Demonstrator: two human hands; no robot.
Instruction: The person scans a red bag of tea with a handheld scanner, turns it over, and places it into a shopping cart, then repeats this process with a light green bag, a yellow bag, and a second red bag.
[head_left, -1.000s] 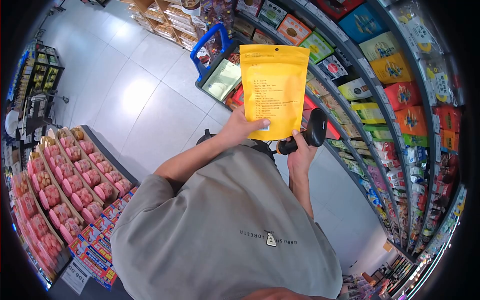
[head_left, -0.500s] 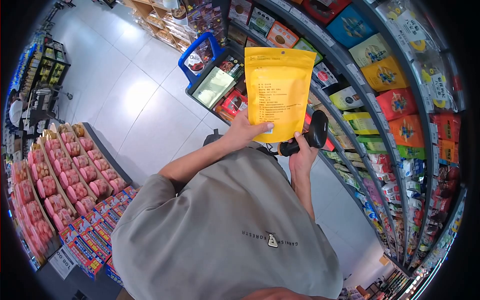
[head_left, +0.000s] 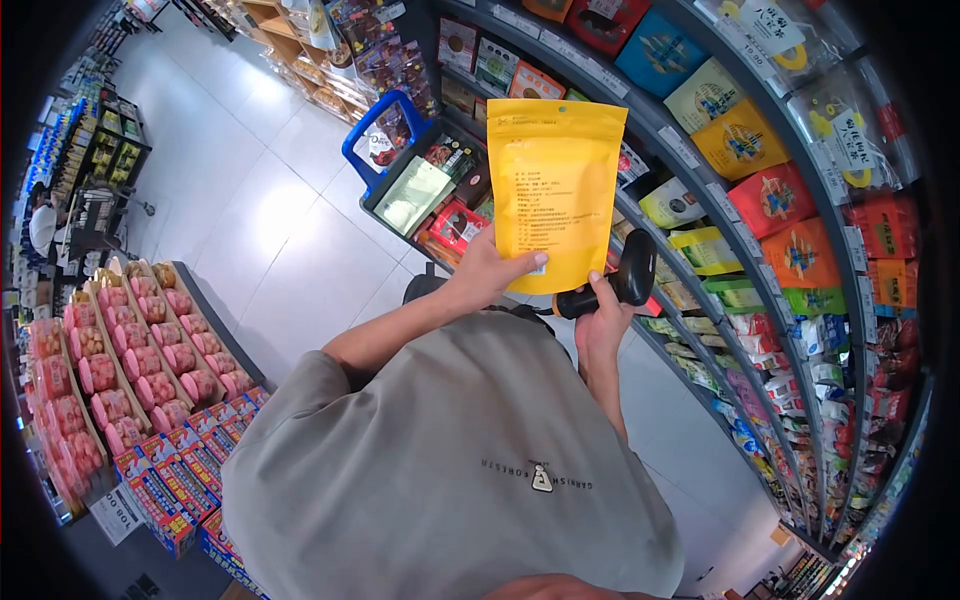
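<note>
A yellow stand-up pouch [head_left: 556, 195] is held up in front of me, its back with printed lines of text facing me. My left hand [head_left: 490, 275] is closed on the pouch's lower left edge, thumb across the front near a small white label. My right hand [head_left: 604, 318] is closed around the handle of a black handheld barcode scanner [head_left: 634, 270]. Its thumb reaches up to the pouch's bottom right corner. The scanner's head lies just right of the pouch, and part of its handle is hidden by my fingers.
A dark shopping basket with a blue handle [head_left: 362, 140] holds several packages beyond my left hand. Curved shelves [head_left: 690, 140] of colourful pouches line the right side. Pink-lidded jars [head_left: 130, 345] and blue-red boxes [head_left: 180, 465] stand at left. Pale floor tiles [head_left: 280, 240] lie between.
The view has shifted slightly, so the basket and shelves sit a little lower and further left. Both hands keep their holds on the pouch and the barcode scanner.
</note>
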